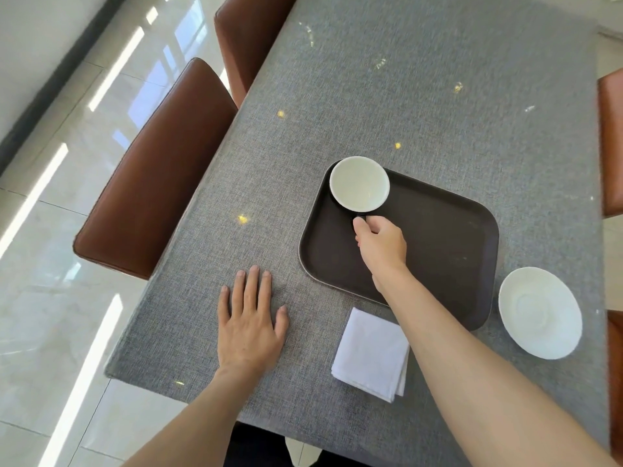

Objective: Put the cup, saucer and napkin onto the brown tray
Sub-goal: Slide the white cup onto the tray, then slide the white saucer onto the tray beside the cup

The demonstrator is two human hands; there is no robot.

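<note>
One cup (359, 183) sits at the brown tray's (448, 237) upper-left corner, its handle pinched by the right hand (381, 244); release gently. Left hand (251, 318) rests flat and empty on the desk (438, 96); saucer (539, 313) and napkin (371, 353) wait off-tray.

A coarse, matt grey woven cloth covers the table (371, 96). The brown tray (448, 237) looks like matt plastic. The cup (359, 183) and saucer (539, 313) are smooth, glossy white ceramic. The napkin (371, 353) is soft folded white cloth. The chairs (151, 176) have smooth brown leather-like seats, and the floor (50, 298) is glossy tile.
</note>
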